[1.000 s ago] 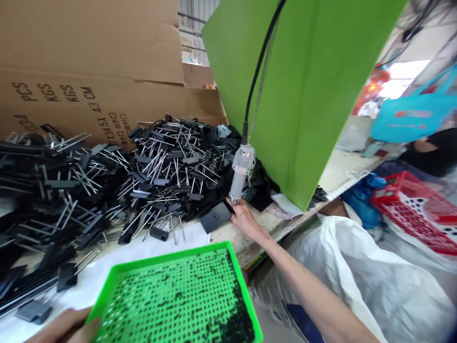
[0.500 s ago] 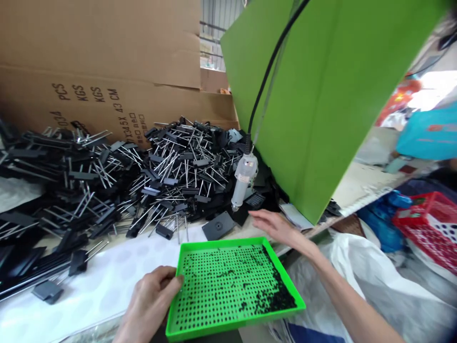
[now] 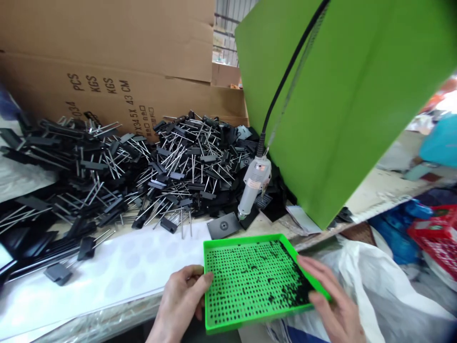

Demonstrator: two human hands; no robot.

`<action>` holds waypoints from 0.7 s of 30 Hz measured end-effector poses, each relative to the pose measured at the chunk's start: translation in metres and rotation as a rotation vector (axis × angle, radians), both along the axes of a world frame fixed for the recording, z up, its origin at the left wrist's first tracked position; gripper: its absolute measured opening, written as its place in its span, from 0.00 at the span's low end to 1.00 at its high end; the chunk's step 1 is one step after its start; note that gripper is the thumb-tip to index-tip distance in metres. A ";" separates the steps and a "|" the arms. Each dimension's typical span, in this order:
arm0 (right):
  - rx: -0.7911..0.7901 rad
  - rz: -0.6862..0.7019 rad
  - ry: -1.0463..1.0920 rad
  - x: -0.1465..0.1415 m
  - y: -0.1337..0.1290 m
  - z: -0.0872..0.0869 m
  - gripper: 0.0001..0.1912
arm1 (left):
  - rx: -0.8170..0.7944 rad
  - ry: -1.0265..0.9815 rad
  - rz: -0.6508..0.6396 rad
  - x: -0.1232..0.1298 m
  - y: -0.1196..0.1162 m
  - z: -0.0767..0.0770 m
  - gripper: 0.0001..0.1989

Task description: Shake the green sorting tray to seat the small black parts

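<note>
A bright green perforated tray (image 3: 246, 281) is held level in front of me, partly over the table's front edge. My left hand (image 3: 183, 297) grips its left rim, thumb over the top. My right hand (image 3: 330, 297) is at the right rim, slightly blurred, with fingers along the outer wall and the thumb at the near right corner. Small black pieces (image 3: 302, 288), too small to name, are heaped along the tray's right side, with others scattered over the holes.
Black parts with thin metal rods (image 3: 185, 157) lie piled across the table before a cardboard box (image 3: 107, 38). An electric screwdriver (image 3: 254, 183) hangs from a black cable. A dark square plate (image 3: 223, 225) lies beneath it. A green panel (image 3: 307, 109) stands at right, above white plastic bags (image 3: 367, 276).
My right hand has come down from near the screwdriver to the tray's right rim. The view has shifted, and the tray now appears further right. My left hand still holds its left side.
</note>
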State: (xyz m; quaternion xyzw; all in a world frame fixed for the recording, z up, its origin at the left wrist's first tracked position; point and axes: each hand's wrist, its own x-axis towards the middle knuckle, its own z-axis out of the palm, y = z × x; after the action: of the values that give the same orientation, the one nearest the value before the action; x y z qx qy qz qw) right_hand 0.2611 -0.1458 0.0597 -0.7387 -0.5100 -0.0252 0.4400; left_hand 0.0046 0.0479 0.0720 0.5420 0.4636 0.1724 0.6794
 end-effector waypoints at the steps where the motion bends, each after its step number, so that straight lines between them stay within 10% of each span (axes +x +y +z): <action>1: -0.022 0.099 -0.095 0.000 -0.004 0.001 0.21 | -0.016 -0.008 0.018 0.001 0.001 0.000 0.24; 8: -0.079 0.171 -0.280 -0.005 -0.012 0.006 0.04 | -0.031 -0.035 0.006 0.004 0.001 0.007 0.25; 14: -0.117 0.085 -0.137 -0.001 -0.012 0.005 0.08 | 0.045 -0.034 -0.064 0.001 0.006 0.019 0.27; 21: -0.132 0.067 0.002 0.008 -0.005 0.005 0.10 | 0.331 0.182 0.124 -0.061 0.047 0.014 0.26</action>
State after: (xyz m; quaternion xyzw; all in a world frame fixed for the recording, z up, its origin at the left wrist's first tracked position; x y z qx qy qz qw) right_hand 0.2689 -0.1509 0.0645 -0.7487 -0.5345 0.0241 0.3915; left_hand -0.0563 0.0948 0.0855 0.6301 0.5208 0.2382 0.5243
